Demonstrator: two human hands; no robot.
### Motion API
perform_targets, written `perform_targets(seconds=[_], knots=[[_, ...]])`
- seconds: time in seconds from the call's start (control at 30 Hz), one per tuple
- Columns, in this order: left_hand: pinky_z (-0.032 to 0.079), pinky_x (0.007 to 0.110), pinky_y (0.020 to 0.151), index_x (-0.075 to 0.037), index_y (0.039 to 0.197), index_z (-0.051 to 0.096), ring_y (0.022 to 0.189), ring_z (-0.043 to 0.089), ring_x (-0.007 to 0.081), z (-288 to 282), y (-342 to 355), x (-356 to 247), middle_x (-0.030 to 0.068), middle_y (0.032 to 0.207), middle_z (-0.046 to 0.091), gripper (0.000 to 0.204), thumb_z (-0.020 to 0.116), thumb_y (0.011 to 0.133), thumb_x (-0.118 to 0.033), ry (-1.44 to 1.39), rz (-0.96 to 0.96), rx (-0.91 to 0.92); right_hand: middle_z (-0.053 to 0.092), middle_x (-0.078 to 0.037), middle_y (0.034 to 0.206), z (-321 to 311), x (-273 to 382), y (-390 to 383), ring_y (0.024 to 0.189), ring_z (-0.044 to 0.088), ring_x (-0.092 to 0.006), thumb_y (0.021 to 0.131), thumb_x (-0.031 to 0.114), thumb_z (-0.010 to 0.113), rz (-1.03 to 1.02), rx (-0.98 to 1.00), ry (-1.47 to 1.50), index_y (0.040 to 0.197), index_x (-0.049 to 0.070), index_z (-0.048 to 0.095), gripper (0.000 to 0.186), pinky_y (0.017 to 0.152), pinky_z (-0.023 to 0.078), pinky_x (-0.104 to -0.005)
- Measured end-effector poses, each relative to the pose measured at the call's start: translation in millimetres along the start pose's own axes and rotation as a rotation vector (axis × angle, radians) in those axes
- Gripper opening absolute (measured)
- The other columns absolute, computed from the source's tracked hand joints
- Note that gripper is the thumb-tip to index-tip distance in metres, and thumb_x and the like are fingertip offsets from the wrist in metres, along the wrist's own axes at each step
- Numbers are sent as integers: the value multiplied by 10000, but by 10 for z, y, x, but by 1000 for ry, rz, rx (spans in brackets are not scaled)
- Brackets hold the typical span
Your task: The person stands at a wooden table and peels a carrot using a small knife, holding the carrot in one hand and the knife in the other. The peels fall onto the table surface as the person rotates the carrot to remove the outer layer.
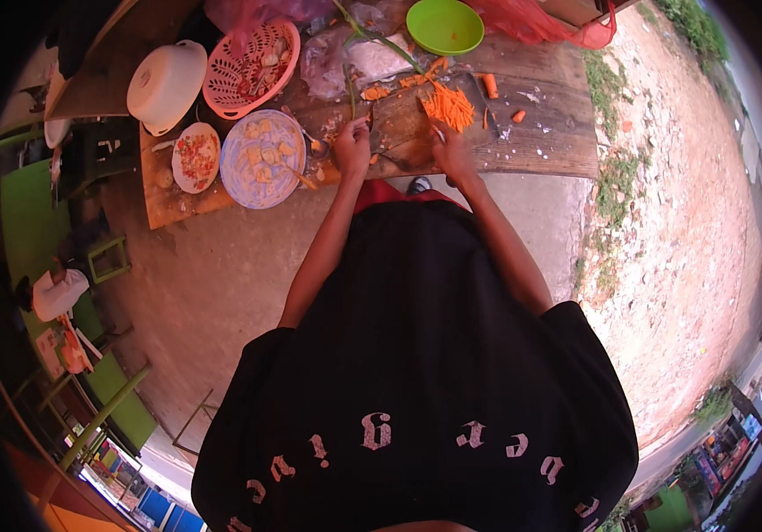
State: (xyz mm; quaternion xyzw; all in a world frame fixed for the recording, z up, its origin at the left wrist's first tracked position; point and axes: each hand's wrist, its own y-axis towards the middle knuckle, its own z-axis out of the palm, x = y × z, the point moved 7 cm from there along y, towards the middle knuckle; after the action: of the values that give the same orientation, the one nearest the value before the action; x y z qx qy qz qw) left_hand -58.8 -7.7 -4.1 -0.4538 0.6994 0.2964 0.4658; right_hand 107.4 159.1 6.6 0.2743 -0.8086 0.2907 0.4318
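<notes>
You seem to be cutting: carrot strips (448,106) lie on the board (480,122), by your right hand (454,158). Its fingers and those of your left hand (352,149) look curled, hold unclear; the next cut calls for steadiness.

Orange carrot strips (449,106), green bowl (441,23), pink basket (224,80), brown table (551,96), white-lettered black shirt (425,328)

a cream tub (164,89) sits beside a pink basket (227,74); grass (615,191) edges the stony ground (682,248).
</notes>
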Motion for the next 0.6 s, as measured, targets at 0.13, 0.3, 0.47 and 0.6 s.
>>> perform_targets(seconds=[0.13, 0.3, 0.47, 0.6], knots=[[507, 291, 784, -3, 1090, 691, 863, 667, 166, -5, 69, 236, 95, 942, 710, 216, 591, 973, -154, -131, 29, -50, 653, -141, 694, 23, 209, -174, 492, 618, -182, 1010, 224, 545, -61, 140, -50, 1360, 139, 604, 364, 512, 522, -349], [505, 295, 786, 18, 1090, 684, 877, 667, 163, 50, 113, 310, 99, 937, 711, 231, 586, 983, -162, -195, -81, -14, 655, -139, 696, 339, 322, -370, 491, 609, -174, 1009, 240, 557, -158, 361, -20, 1351, 132, 610, 362, 556, 526, -353], [517, 323, 847, -27, 1176, 671, 945, 679, 221, 8, 88, 267, 124, 1031, 714, 251, 596, 952, -113, -115, -65, 58, 687, -123, 793, -46, 77, -250, 511, 614, -165, 1015, 260, 564, 58, 187, 11, 1389, 80, 553, 416, 532, 517, -327], [434, 371, 1039, -158, 1388, 569, 1238, 540, 301, 251, -130, -641, 163, 1363, 556, 570, 587, 845, 12, 248, 308, 327, 685, -81, 862, -288, -46, -287, 549, 583, -129, 1044, 288, 510, 370, 192, 551, 1295, 15, 535, 372, 498, 486, -256]])
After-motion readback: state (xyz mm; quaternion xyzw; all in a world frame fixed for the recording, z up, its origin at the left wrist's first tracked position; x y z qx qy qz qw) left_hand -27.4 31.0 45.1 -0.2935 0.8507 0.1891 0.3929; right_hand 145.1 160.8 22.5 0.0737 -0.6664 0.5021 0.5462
